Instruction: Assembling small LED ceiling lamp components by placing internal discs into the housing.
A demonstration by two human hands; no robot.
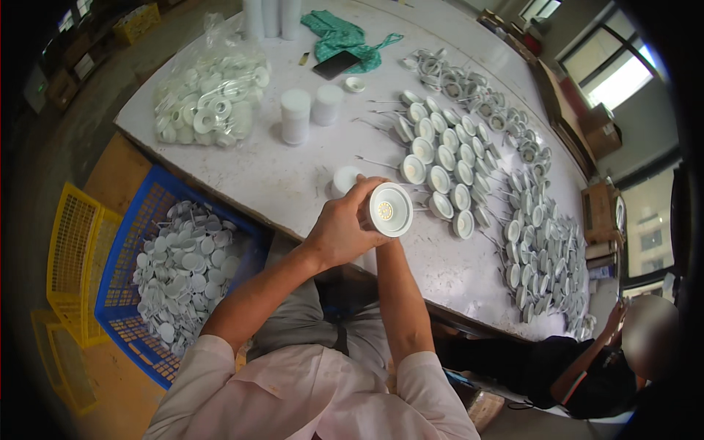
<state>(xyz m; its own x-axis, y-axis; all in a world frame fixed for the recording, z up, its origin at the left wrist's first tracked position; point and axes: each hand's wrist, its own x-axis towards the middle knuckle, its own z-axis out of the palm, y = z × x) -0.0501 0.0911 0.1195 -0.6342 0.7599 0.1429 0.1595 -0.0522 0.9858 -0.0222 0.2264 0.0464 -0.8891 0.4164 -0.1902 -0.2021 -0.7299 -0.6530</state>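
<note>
My left hand (339, 233) is wrapped round the side of a round white LED downlight (397, 224). Its open face is turned up, showing a small yellowish LED board in the middle. My right forearm (400, 293) reaches up to the underside of the downlight. The right hand itself is hidden behind the lamp and my left hand, so its fingers do not show. Just beyond my left hand lies a stack of white discs (346, 178). To the right, rows of similar downlights (440, 180) with trailing wires rest on the white table (264, 180).
A clear bag of white rings (209, 103) and white disc stacks (295, 117) stand far left. A phone (336, 64) lies by a green cloth (334, 35). A blue basket (121, 293) holds many white discs. Another person (587, 367) sits at right.
</note>
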